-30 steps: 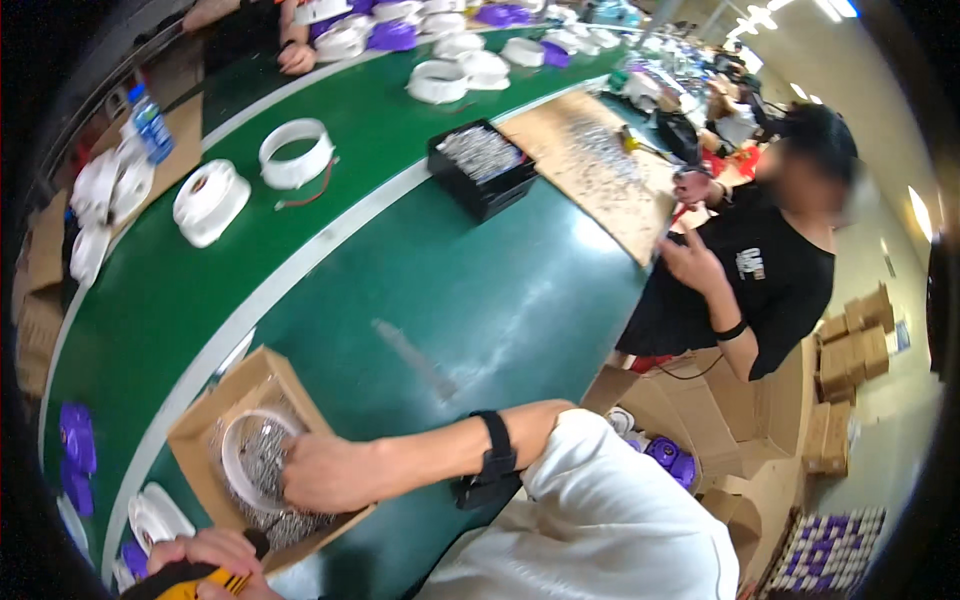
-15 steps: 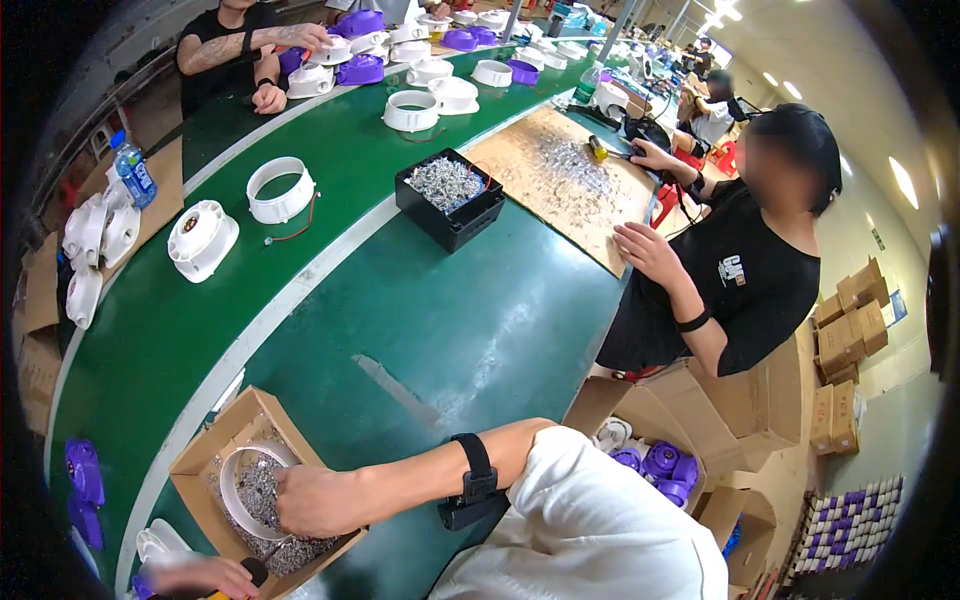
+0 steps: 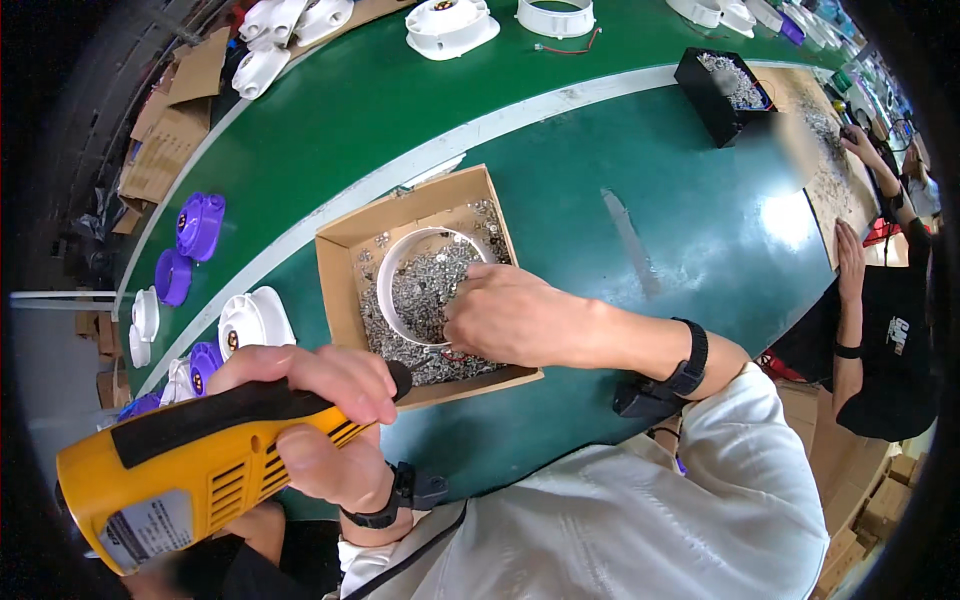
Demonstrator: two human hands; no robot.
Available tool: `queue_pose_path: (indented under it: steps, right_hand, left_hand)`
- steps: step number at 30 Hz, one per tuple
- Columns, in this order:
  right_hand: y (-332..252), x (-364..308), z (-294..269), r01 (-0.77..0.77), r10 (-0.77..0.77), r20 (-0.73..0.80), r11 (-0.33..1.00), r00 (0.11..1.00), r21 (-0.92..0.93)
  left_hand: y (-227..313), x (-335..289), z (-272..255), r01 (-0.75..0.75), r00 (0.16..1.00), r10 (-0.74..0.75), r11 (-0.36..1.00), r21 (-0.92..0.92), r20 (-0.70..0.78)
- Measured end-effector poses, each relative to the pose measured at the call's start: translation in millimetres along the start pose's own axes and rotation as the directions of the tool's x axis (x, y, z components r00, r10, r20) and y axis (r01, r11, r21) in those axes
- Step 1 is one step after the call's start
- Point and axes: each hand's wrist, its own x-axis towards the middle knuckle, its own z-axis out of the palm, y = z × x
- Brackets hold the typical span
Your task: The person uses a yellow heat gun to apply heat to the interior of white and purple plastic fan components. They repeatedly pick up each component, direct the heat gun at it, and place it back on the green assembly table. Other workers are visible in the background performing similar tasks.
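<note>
Screws (image 3: 430, 290) heaped in a white ring inside a cardboard box (image 3: 335, 250) on the green desk (image 3: 600, 200): right hand (image 3: 510, 320) dips in, fingers curled (pinch hidden); picking one cleanly suits the yellow driver (image 3: 200, 450) gripped tight by the left hand (image 3: 320, 410).

right hand (image 3: 515, 318) fingertips hidden among screws (image 3: 425, 290)

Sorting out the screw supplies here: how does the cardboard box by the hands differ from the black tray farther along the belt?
The cardboard box is brown and holds a white ring; the black tray is dark and smaller in view. The right hand reaches into the box; nobody touches the tray. Both hold small silvery hardware.
</note>
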Motion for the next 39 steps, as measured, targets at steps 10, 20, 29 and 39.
queue_pose_path:
  steps: [10, 20, 29, 39]
  right_hand:
    - [6, -7, -5, 0.019, -0.019, -0.062, 1.0, 0.998, 0.0]
    - [9, -7, -6, 0.04, -0.037, -0.065, 0.999, 0.997, 0.035]
    - [6, -6, -3, 0.033, -0.034, -0.008, 0.999, 0.999, -0.032]
    - [3, -11, -14, -0.064, 0.065, -0.036, 0.997, 0.997, 0.033]
  left_hand:
    - [-9, 6, 16, 0.057, 0.998, -0.057, 0.998, 0.023, -0.019]
    - [-14, 6, 20, 0.088, 0.996, -0.087, 0.995, -0.05, 0.03]
    - [-5, 6, 11, 0.111, 0.993, -0.111, 0.994, 0.001, 0.044]
    - [-13, -7, -8, 0.067, 0.99, -0.075, 0.996, -0.066, -0.121]
